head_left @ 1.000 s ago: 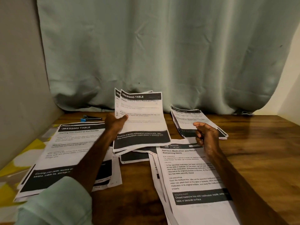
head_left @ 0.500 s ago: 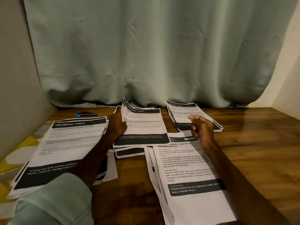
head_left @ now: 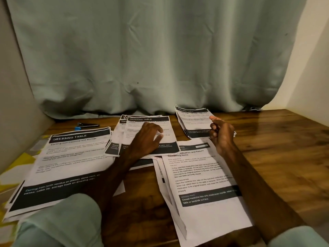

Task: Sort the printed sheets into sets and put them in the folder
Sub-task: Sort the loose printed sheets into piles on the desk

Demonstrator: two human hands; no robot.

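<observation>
Printed sheets: four piles on your wooden surface [head_left: 284, 148].

1. The large left pile [head_left: 71, 163], headed DRESSING TABLE, has its left edge over one yellow-patterned cloth [head_left: 10, 177]. One black-and-blue tool [head_left: 87, 125] lies behind it, apart.
2. The fanned middle pile [head_left: 149, 120] has your left hand [head_left: 146, 139] resting on top, fingers relaxed and gripping nothing.
3. The near pile [head_left: 204, 184] carries medication text.
4. The small far pile [head_left: 194, 122] has your right hand [head_left: 220, 134] raised at its near corner, fingers loosely curled and holding nothing.
</observation>
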